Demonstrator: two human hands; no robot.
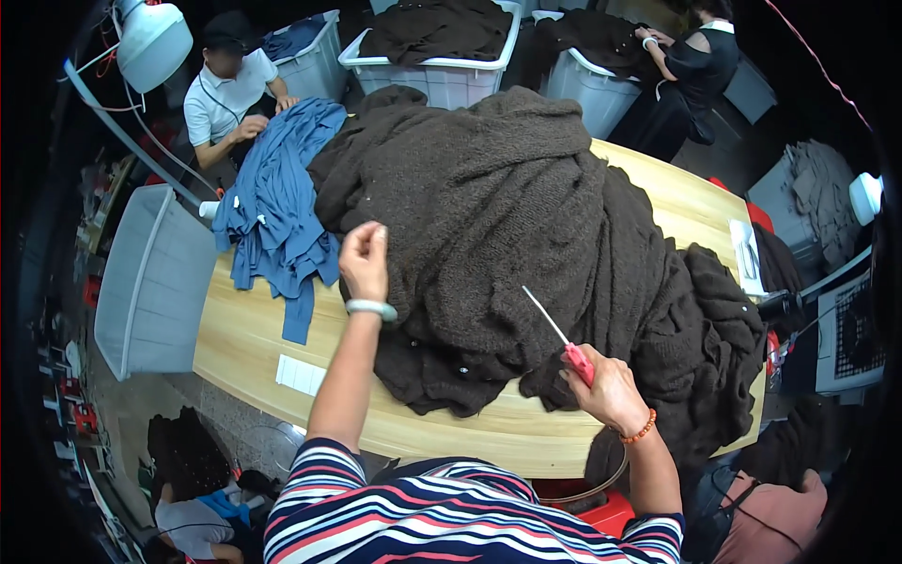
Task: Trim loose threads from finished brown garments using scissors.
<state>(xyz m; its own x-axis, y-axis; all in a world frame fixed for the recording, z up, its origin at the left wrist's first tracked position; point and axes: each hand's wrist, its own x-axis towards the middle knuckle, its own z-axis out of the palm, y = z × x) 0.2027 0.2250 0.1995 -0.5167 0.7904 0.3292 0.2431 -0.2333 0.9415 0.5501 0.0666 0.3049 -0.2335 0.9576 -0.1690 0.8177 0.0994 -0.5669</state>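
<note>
A big heap of dark brown knitted fabric (489,197) covers the middle of the table in front of me. My left hand (365,263) is raised over the heap's left edge, fingers pinched together; whatever they may hold is too small to make out. In my right hand (609,390) are pink-handled scissors (575,359), their thin metal blades together and pointing up and left across the brown fabric. That hand is above the near right part of the heap. Small shiny spots show on a dark fold near the table's front.
Blue garments (282,188) lie left of the heap, handled by a person (221,99) across the table. A grey bin (146,282) stands left of the wooden table (423,446). White paper (301,374) lies near its front edge. Fabric-filled bins (432,80) stand behind; another person (691,75) works there.
</note>
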